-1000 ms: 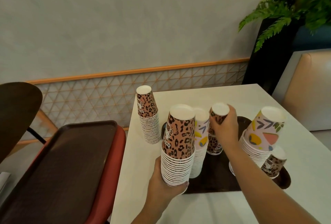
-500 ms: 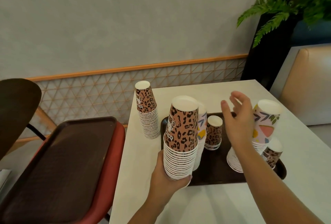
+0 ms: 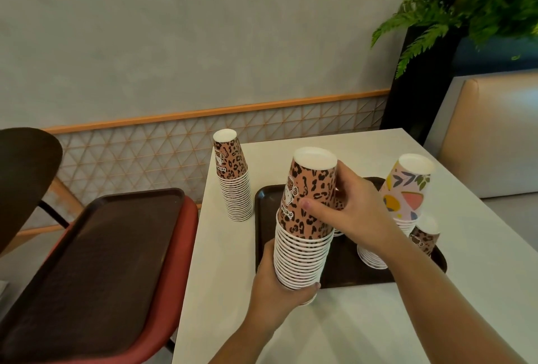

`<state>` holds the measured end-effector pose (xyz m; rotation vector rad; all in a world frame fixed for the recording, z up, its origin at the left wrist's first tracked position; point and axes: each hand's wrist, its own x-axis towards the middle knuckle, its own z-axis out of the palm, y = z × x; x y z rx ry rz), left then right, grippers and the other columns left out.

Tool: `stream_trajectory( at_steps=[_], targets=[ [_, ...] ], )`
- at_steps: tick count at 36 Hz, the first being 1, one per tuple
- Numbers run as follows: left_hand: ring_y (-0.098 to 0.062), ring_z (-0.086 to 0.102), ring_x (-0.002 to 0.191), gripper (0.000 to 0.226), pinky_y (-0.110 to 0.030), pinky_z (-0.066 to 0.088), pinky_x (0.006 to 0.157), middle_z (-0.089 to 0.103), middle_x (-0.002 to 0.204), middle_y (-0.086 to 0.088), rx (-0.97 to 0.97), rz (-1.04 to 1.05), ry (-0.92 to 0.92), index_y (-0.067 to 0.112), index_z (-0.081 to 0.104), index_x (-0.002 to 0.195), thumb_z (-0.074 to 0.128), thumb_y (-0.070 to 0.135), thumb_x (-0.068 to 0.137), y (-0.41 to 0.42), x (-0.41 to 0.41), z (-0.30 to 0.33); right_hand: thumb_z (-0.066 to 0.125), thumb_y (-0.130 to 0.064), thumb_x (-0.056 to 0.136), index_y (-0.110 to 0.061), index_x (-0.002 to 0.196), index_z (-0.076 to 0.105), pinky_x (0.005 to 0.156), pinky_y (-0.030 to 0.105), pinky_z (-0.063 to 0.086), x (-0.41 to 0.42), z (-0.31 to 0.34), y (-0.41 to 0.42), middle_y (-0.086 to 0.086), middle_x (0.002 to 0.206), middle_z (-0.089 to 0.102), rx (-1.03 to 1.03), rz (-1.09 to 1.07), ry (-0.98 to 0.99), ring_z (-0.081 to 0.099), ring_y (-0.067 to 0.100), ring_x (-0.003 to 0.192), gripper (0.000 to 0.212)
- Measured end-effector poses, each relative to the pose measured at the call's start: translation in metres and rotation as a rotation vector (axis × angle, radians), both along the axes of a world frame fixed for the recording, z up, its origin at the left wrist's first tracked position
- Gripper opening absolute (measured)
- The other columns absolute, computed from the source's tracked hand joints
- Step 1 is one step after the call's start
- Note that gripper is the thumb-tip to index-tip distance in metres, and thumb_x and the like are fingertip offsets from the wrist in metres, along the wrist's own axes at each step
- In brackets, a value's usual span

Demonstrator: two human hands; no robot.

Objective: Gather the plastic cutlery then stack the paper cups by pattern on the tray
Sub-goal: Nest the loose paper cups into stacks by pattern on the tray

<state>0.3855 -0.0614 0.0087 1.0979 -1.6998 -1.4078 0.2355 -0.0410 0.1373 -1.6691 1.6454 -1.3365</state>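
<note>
At the centre of the frame a tall stack of inverted leopard-print cups (image 3: 305,218) is held upright, its long axis near vertical with a slight lean toward the upper right. The left hand (image 3: 279,291) is wrapped around the lowest rims from below and from the left, fingers curled shut on them, so the weight is judged to be carried there. The right hand (image 3: 346,212) is laid against the top cup from the right, thumb across the printed face and fingers behind, closed on it. The stack's foot is seen over the near left edge of the dark tray (image 3: 349,273), and whether it rests on it cannot be told. A second leopard stack (image 3: 234,177) stands on the white table (image 3: 378,320), left of the tray and nearer the left hand. A floral stack (image 3: 404,192) stands on the tray at right. No cutlery is visible.
</note>
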Motion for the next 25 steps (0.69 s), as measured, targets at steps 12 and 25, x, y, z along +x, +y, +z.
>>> stream_trajectory(
  at_steps=[12,25],
  targets=[
    [-0.002,0.056,0.107,0.081,-0.011,0.049,0.081,0.055,0.115,0.025,-0.011,0.003,-0.024,0.052,0.039,0.109,0.089,0.017,0.056,0.006,0.003,0.002,0.067,-0.041,0.072,-0.031,0.114,0.048,0.08,0.016,0.051,-0.003,0.018,0.007,-0.019,0.106,0.061,-0.071,-0.113,-0.102,0.059,-0.001,0.1,0.046],
    [-0.008,0.055,0.109,0.08,-0.025,0.053,0.089,0.056,0.116,0.019,0.035,0.067,-0.027,0.045,0.039,0.112,0.089,0.019,0.055,0.002,0.003,-0.006,0.054,-0.019,0.091,-0.015,0.099,0.058,0.081,0.026,0.054,-0.037,0.04,-0.017,-0.003,0.095,0.068,-0.326,-0.301,-0.814,0.067,0.005,0.087,0.01]
  ],
)
